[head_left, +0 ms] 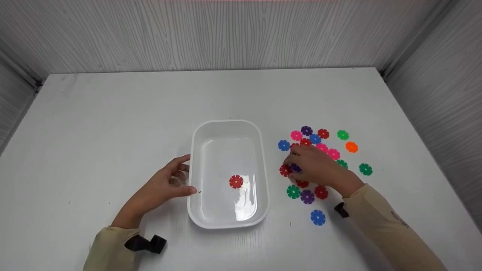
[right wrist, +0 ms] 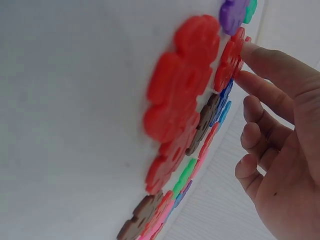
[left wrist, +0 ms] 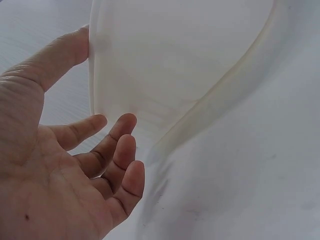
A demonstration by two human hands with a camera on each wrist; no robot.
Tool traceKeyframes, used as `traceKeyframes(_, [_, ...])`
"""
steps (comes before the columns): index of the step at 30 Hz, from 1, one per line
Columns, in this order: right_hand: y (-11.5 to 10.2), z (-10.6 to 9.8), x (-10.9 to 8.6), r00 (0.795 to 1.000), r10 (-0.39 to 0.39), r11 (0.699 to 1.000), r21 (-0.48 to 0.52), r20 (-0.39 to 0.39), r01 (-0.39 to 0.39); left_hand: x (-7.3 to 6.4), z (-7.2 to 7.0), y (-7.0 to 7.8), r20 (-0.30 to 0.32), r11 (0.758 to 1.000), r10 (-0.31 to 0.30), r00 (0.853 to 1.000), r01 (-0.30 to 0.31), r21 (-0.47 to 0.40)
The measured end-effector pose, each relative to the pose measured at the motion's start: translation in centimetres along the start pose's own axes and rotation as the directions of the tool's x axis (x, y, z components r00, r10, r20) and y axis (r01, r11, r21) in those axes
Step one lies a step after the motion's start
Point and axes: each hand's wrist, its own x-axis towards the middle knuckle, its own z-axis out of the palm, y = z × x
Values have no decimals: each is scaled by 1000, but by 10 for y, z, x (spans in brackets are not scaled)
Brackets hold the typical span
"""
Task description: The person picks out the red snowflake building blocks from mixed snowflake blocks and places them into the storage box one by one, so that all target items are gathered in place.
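Tub (head_left: 196, 150), one red disc (head_left: 236, 181) inside

Left hand (head_left: 163, 188) palm-side inward, thumb forward, fingers (left wrist: 117, 150) loosely curled, holding nothing, right hand (head_left: 316, 167) palm down, fingers (right wrist: 265, 65) extended forward, slightly bent, both forearms in beige sleeves, dark wrist straps

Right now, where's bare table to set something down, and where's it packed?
Bare: the table's whole far half behind the white tray, and the left side beyond the left hand. Inside the tray, only one red disc. Crowded: right of the tray, where scattered coloured discs surround the right hand.
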Motion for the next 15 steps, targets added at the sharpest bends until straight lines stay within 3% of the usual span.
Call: traceKeyframes(15, [-3, 1, 5, 998, 39, 999, -38, 41, -37, 0, 0, -1, -1, 1000, -3, 1000, 3, -10])
